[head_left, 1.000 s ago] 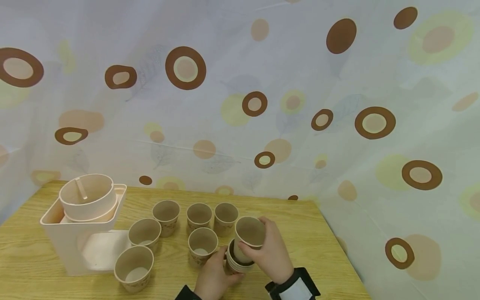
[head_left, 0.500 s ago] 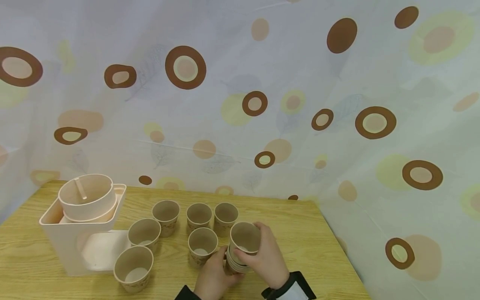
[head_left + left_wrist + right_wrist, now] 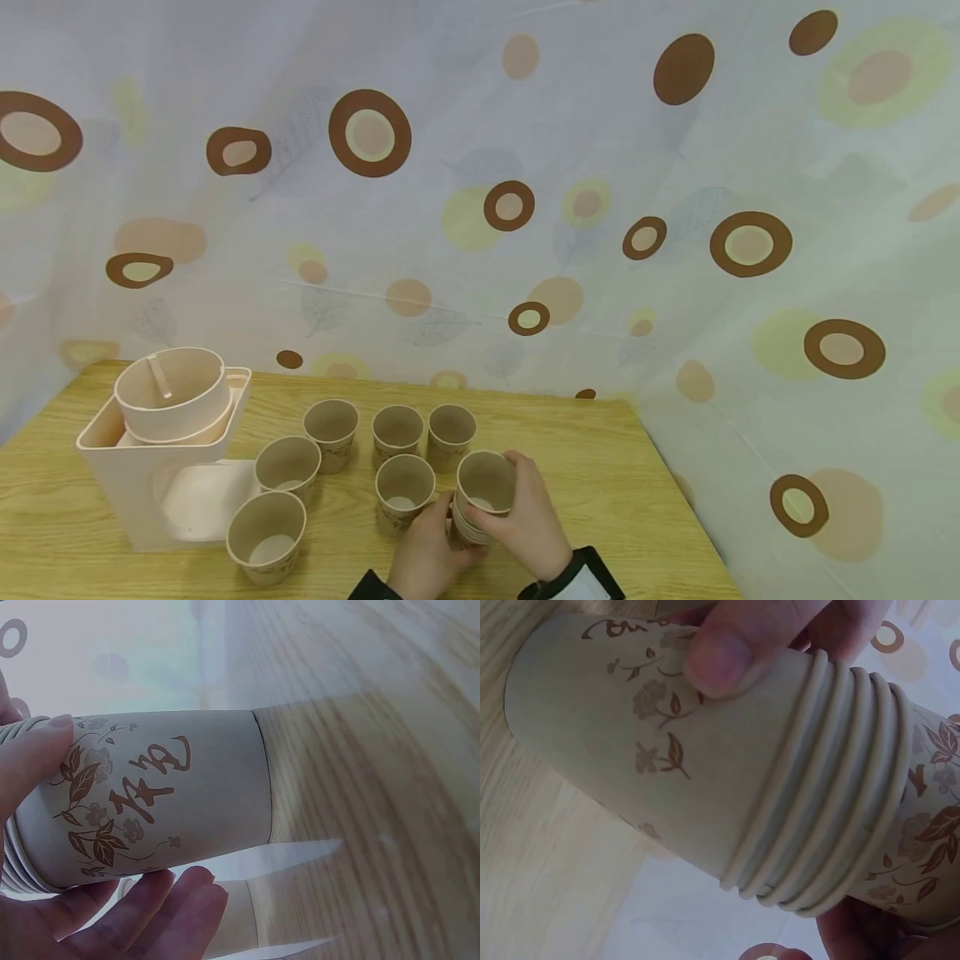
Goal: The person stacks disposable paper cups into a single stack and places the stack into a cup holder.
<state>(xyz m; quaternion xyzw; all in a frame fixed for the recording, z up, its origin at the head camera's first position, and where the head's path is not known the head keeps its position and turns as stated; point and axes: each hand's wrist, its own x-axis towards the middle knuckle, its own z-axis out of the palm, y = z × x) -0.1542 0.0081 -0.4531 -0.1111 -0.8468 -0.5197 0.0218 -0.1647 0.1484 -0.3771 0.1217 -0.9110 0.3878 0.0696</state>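
Note:
A stack of nested paper cups (image 3: pixel 471 532) stands on the wooden table, its several rims plain in the right wrist view. My left hand (image 3: pixel 429 552) grips the stack's side, thumb on one side and fingers on the other. Brown leaves, flowers and lettering decorate the stack wall (image 3: pixel 165 787) in the left wrist view. In my right hand (image 3: pixel 531 533) is another paper cup (image 3: pixel 487 483), held near its rim and partly lowered into the stack's mouth. That upper cup (image 3: pixel 922 832) shows its printed wall above the rims in the right wrist view. A single cup (image 3: pixel 405 487) stands beside my left hand.
Two cups, a left one (image 3: pixel 397 431) and a right one (image 3: pixel 452 431), stand behind. Further left are a back cup (image 3: pixel 332 425), a middle cup (image 3: pixel 288 463) and a front cup (image 3: pixel 267 533). A pale plastic stand (image 3: pixel 142 492) bears a round container (image 3: pixel 176 400). Patterned cloth (image 3: pixel 450 167) hangs behind.
My right hand has moved down and slightly left, bringing its cup from a tilt above the stack into the stack's mouth. The left hand keeps its grip in place.

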